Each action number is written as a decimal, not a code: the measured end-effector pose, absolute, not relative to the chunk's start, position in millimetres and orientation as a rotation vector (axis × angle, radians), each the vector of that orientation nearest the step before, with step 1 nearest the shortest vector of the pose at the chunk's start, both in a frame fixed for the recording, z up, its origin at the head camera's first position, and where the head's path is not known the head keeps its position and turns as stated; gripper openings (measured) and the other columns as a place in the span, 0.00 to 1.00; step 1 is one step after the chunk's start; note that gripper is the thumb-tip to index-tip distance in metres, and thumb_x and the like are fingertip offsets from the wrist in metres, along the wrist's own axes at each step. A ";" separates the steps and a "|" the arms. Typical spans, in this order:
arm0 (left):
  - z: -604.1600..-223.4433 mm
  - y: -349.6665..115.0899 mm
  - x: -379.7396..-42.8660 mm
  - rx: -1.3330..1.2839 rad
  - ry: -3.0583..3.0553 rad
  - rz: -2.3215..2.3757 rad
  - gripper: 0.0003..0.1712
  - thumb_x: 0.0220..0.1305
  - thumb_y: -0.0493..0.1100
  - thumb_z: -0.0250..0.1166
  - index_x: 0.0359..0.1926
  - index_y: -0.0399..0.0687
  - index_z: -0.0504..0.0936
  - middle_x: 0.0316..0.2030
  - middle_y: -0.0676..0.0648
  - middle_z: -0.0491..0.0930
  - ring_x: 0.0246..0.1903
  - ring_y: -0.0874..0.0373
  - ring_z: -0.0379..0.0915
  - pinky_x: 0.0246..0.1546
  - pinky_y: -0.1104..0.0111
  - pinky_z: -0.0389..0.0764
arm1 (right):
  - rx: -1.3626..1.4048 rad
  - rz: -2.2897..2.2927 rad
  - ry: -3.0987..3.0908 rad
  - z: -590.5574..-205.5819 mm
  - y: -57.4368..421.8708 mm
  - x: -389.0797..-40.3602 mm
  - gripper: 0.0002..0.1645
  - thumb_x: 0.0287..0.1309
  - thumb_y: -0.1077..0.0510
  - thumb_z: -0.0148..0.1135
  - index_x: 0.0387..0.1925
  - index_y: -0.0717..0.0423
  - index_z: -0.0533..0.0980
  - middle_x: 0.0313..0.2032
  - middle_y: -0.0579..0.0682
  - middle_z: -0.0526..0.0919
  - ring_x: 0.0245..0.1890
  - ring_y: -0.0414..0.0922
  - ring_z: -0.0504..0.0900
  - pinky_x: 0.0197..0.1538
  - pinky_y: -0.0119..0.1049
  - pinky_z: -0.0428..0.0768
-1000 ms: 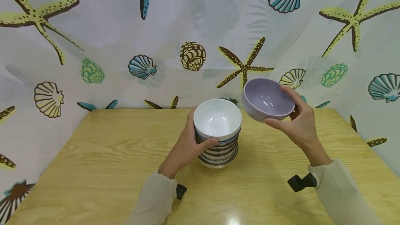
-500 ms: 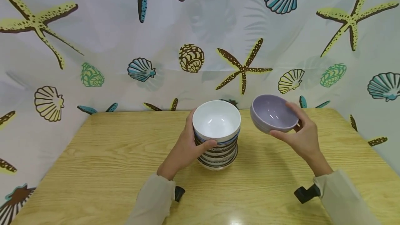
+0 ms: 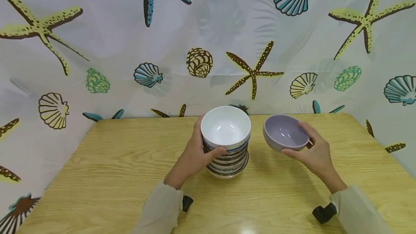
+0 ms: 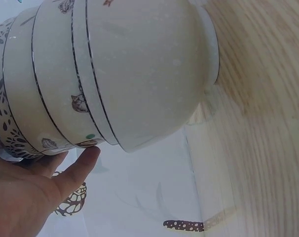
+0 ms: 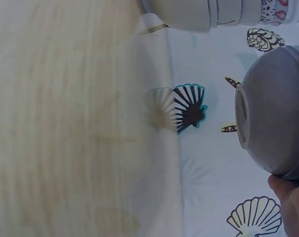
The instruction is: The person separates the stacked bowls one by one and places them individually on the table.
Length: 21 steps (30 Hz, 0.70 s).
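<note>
A stack of bowls (image 3: 229, 164) stands on the wooden table in the head view, with a white bowl (image 3: 225, 127) on top. My left hand (image 3: 194, 154) grips the upper part of the stack from the left, thumb across the front and fingers round the far side. In the left wrist view the bowls (image 4: 144, 74) show cream walls with dark rims and small printed motifs. To the right of the stack, my right hand (image 3: 314, 151) pinches a purple bowl (image 3: 285, 134) by its right side, its mouth facing up and tilted. Its foot hangs above the table in the right wrist view.
The light wooden table (image 3: 123, 176) extends to both sides of the stack. A pale cloth (image 3: 175, 28) printed with starfish and shells hangs along its back edge and sides. A black wrist mount (image 3: 324, 213) sticks out under the right sleeve.
My right hand has lowered the purple bowl from beside the stack's top and moved it a little to the right. My left hand keeps its grip on the stack.
</note>
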<state>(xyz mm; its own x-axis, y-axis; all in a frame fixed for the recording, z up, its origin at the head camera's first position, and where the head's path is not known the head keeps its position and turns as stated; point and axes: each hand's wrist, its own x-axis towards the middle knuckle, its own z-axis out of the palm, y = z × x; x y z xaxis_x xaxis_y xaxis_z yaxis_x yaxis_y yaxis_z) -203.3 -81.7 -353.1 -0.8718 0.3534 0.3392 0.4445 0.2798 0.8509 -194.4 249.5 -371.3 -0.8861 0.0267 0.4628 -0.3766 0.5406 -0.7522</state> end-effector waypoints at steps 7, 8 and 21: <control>-353.4 -81.3 -202.5 -0.763 -2.446 -1.664 0.61 0.50 0.68 0.67 0.74 0.64 0.37 0.70 0.46 0.54 0.66 0.47 0.58 0.63 0.46 0.64 | 0.255 1.267 -2.439 -381.8 253.0 -189.7 0.54 0.36 0.61 0.80 0.66 0.67 0.63 0.65 0.66 0.65 0.58 0.63 0.71 0.46 0.08 0.65; -353.5 -81.3 -202.4 -0.763 -2.445 -1.662 0.61 0.50 0.68 0.66 0.74 0.64 0.37 0.70 0.45 0.54 0.66 0.47 0.58 0.63 0.46 0.64 | 0.252 1.265 -2.449 -383.2 253.5 -188.9 0.54 0.36 0.61 0.80 0.66 0.67 0.63 0.65 0.67 0.64 0.58 0.64 0.70 0.46 0.08 0.64; -352.7 -81.5 -201.8 -0.763 -2.439 -1.653 0.61 0.51 0.68 0.66 0.74 0.63 0.37 0.70 0.44 0.55 0.66 0.47 0.59 0.63 0.46 0.64 | 0.282 1.241 -2.566 -394.4 251.6 -184.2 0.59 0.34 0.57 0.81 0.67 0.69 0.60 0.67 0.70 0.59 0.62 0.66 0.67 0.48 0.07 0.62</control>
<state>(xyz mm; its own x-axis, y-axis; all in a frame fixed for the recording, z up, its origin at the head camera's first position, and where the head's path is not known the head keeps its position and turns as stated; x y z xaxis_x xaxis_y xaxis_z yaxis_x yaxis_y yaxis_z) -201.8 -81.5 -352.7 -0.8697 0.3476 0.3503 0.4541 0.2858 0.8439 -184.2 251.6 -394.4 -0.9428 -0.0545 0.3290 -0.2918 0.6125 -0.7346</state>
